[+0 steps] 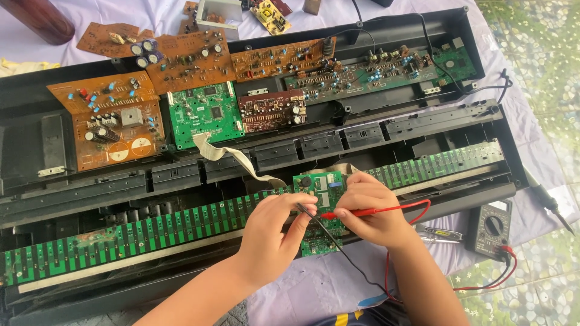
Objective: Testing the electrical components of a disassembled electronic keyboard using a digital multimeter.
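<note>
My left hand (275, 232) pinches a black test probe (306, 211), its black lead trailing down toward me. A red test probe (356, 212) lies in my right hand (368, 208), tip pointing left, its red lead looping right. Both tips rest on a small green circuit board (317, 190) that sits on the long green key-contact strip (139, 232) of an opened black keyboard case (36, 151). A grey ribbon cable (232, 158) runs from this small board up to a square green board (205, 111).
A dark multimeter (492, 228) with red and black leads lies at the right on a pale cloth. Several brown circuit boards (106, 118) and a long green board (362, 72) fill the case's back. A soldering iron (547, 199) rests at far right.
</note>
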